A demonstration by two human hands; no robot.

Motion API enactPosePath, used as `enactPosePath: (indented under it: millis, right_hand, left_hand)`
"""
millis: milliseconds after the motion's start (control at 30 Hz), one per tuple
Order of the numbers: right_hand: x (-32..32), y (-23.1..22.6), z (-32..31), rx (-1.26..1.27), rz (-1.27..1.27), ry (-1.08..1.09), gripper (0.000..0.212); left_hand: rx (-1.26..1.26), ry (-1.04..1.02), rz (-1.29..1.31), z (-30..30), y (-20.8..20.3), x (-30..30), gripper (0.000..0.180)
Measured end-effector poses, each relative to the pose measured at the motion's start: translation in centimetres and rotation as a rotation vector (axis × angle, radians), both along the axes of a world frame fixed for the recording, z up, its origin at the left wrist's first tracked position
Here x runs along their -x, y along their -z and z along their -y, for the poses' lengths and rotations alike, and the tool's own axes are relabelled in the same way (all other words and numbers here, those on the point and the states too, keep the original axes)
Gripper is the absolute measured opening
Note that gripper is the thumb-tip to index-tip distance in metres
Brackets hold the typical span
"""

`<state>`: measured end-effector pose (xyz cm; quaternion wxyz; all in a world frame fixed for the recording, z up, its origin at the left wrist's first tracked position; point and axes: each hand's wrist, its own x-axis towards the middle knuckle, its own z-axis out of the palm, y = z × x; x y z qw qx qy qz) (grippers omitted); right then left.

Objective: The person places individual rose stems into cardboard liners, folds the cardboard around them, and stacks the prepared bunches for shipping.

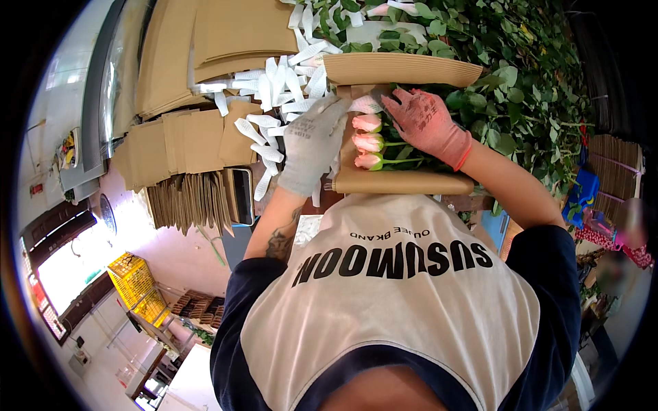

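My left hand (310, 142), in a pale grey glove, has its fingers stretched out beside a pink rose in a white foam net sleeve (365, 104). My right hand (430, 125), in a red-stained glove, has its thumb and fingers curled round the stem just behind that bloom; the stem itself is mostly hidden. Below it, three pink roses (369, 142) without nets lie in a row, blooms to the left and stems to the right. They rest between the raised far flap (404, 71) and the near flap (404, 182) of a brown corrugated cardboard wrap.
Loose white foam nets (277, 85) lie heaped left of the wrap. Flat cardboard sheets (243, 31) are stacked at the far left, with more cardboard (192, 202) standing below. A phone or tablet (242, 196) leans beside them. Leafy green stems (521, 82) crowd the right.
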<state>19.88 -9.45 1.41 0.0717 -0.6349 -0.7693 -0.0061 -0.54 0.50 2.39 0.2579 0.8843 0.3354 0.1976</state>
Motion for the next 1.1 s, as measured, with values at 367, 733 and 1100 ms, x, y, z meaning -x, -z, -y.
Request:
enactPosePath:
  millis: [367,733,1100]
  right_hand:
    - [-0.3,1.2,0.6,-0.104,0.016,0.0,0.038]
    - [0.2,0.1,-0.7,-0.146,-0.13,-0.025,0.027]
    - [-0.2,-0.3,-0.3,0.094,-0.055,0.096,0.045]
  left_hand:
    - [-0.102,-0.145,-0.177,-5.4,0.4,4.6,0.022]
    - [-0.304,0.347,-0.058,2.1,-4.7,-1.6,0.034]
    - [0.484,0.036,0.143,-1.8,-0.1,-0.2,0.032]
